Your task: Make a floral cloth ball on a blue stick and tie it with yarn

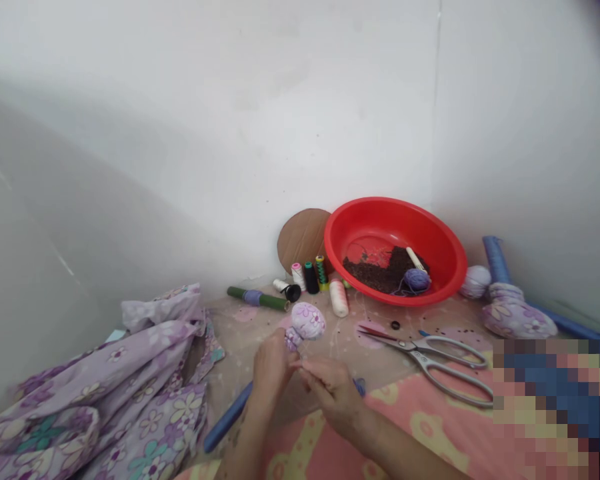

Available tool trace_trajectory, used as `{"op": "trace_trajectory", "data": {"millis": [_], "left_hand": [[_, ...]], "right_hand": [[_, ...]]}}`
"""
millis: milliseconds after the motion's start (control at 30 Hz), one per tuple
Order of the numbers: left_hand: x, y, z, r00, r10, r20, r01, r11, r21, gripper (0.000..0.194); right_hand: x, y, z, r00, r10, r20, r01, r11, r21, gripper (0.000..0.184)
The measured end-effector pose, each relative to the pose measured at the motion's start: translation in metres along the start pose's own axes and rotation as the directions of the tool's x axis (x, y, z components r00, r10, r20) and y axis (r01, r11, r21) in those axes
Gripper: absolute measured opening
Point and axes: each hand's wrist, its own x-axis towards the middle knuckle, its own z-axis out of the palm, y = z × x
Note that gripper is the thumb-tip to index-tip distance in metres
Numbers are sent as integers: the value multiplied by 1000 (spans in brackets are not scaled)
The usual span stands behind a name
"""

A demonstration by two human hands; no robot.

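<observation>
My left hand (273, 360) is closed around the gathered neck of a stuffed ball of flowered fabric (309, 321). The round end of the ball sticks up above my fingers. My right hand (333, 393) is pinched close against the left fingertips, just below the ball. Whatever sits in that pinch is too small to make out. A blue-wrapped stick (229, 417) lies beneath my left wrist, partly hidden by the arm. Some blue yarn (360, 386) shows just past my right hand.
A red basin (395, 212) holds dark crumbly material and a purple yarn ball (417, 281). Scissors (430, 357) lie at right. Flowered fabric (130, 387) is heaped at left. Several thread spools (309, 277) and a green stick (257, 299) line the back, near a cardboard disc (300, 240).
</observation>
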Motion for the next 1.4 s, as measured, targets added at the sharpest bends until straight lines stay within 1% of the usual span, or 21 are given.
{"op": "trace_trajectory", "data": {"millis": [67,167,267,367,433,500,600,667,733,800,900,967,1033,1133,1200,1267,1333,1400], "left_hand": [[-6,4,-3,1000,8,-17,-7,997,77,17],[-13,10,-6,998,39,-48,-30,985,168,16],[-14,10,-4,991,57,-118,-30,975,222,16],[-13,7,0,987,62,-151,-26,973,231,18],[-11,5,2,985,84,-154,-47,971,234,20],[-11,4,2,981,108,-162,-66,966,249,22],[-13,7,0,973,157,-171,-103,953,285,24],[-14,11,-1,964,223,-147,-171,938,301,22],[-16,15,-2,950,291,-110,-246,919,307,20],[-17,18,0,932,354,-77,-316,898,307,20],[-19,20,5,897,438,-50,-403,861,310,19],[-20,20,8,862,505,-48,-470,831,296,19],[-22,21,10,820,569,-55,-537,799,270,20],[-27,24,9,761,646,-60,-619,751,229,21],[-30,27,7,740,669,-69,-647,736,201,20],[-32,29,5,739,669,-80,-652,739,167,18],[-33,29,5,752,652,-91,-641,757,124,17],[-33,28,6,775,622,-115,-619,783,66,21]], "right_hand": [[0,2,-3,999,-5,45,5,1000,8,31],[3,4,-9,998,-18,64,16,999,40,27],[7,5,-15,999,-11,31,9,998,65,27],[11,6,-21,999,-33,-22,34,998,54,28],[13,8,-25,996,-73,-41,73,997,-14,28],[15,9,-30,992,-118,-48,110,983,-146,27],[20,9,-39,986,-167,-24,145,912,-384,28],[23,10,-44,984,-179,-2,157,863,-479,29],[27,11,-49,984,-177,8,157,848,-505,30],[30,15,-54,986,-167,1,147,867,-477,29],[35,20,-61,989,-134,-55,107,933,-344,26],[38,24,-66,992,-76,-103,51,973,-224,21],[40,28,-70,993,1,-118,-16,992,-123,20],[43,33,-74,995,84,-57,-85,996,-27,27],[44,36,-75,992,126,-1,-126,991,42,29],[45,40,-75,984,175,42,-179,976,124,26],[46,46,-75,971,228,71,-238,952,193,24],[46,53,-74,958,272,95,-287,925,249,22]]}}
